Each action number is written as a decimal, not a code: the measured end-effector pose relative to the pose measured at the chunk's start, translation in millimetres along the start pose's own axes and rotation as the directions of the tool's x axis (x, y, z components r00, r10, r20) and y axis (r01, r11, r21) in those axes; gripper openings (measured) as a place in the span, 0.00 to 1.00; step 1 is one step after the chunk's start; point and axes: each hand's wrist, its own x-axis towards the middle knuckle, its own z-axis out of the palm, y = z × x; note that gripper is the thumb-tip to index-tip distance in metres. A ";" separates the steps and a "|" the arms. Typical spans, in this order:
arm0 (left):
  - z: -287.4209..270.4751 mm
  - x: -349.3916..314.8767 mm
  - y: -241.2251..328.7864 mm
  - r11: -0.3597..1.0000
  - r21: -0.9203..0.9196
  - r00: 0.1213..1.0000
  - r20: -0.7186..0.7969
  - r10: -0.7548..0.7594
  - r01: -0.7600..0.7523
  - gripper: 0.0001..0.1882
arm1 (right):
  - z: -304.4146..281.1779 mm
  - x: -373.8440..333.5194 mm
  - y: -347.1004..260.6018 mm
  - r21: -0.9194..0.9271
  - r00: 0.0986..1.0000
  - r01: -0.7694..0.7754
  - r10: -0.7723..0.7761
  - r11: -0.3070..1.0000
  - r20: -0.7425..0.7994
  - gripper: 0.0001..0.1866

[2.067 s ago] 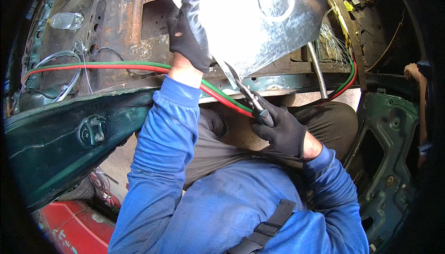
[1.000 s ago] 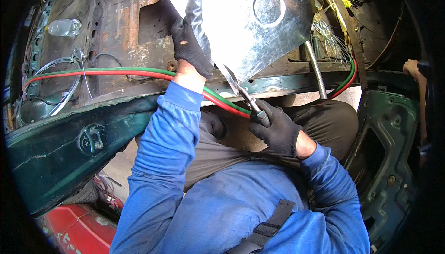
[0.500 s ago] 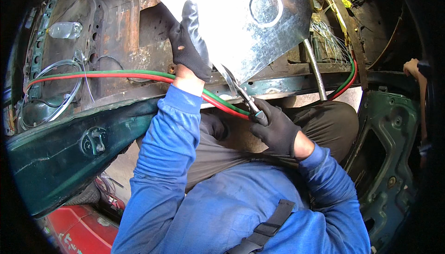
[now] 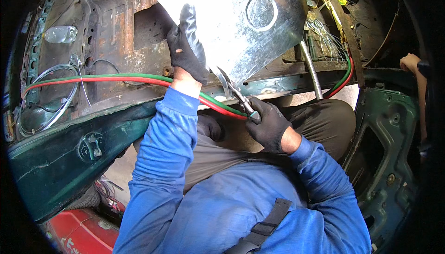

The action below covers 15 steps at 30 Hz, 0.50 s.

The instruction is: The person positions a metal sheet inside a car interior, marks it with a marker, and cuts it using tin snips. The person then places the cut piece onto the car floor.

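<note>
A shiny sheet of metal (image 4: pixel 232 36) with a ring marked on its surface lies tilted before me. My left hand (image 4: pixel 187 50), in a black glove, grips its left edge, thumb laid along the top face; the other fingers are hidden beneath. My right hand (image 4: pixel 269 123), also gloved, is wrapped around the handles of a pair of metal snips (image 4: pixel 242 100). Their blades are parted and reach the sheet's lower left edge, close to my left wrist. Red and green hoses (image 4: pixel 134 78) run under my left wrist and pass by the snips.
A green car body sill (image 4: pixel 83 147) crosses in front of me, and a green door (image 4: pixel 394 147) stands at right. Coiled clear tubing (image 4: pixel 46 101) and a plastic bottle (image 4: pixel 60 34) lie at left. A metal tube (image 4: pixel 311 71) leans near the sheet. Another person's hand (image 4: pixel 410 62) shows far right.
The sheet, the snips and both hands appear slightly further left, along with a small shift of the whole view. Both grips stay the same.
</note>
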 end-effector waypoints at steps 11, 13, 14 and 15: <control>-5.3 -0.1 32.8 0.943 -0.131 0.952 0.028 -0.305 0.306 0.26 | -17.0 -0.7 -9.4 0.174 0.994 0.028 -0.046 0.984 0.101 0.28; 2.4 1.9 30.8 0.950 -0.189 0.965 -0.026 -0.259 0.250 0.26 | -15.1 1.0 -6.7 0.139 0.996 0.052 -0.061 0.989 0.065 0.25; 7.9 2.3 30.1 0.929 -0.282 0.963 -0.055 -0.266 0.240 0.26 | -8.5 3.3 -0.9 0.110 0.997 0.073 -0.076 0.991 0.024 0.23; 8.5 1.6 31.2 0.911 -0.309 0.954 -0.036 -0.298 0.273 0.25 | -3.5 3.6 2.1 0.085 0.996 0.090 -0.089 0.992 -0.017 0.20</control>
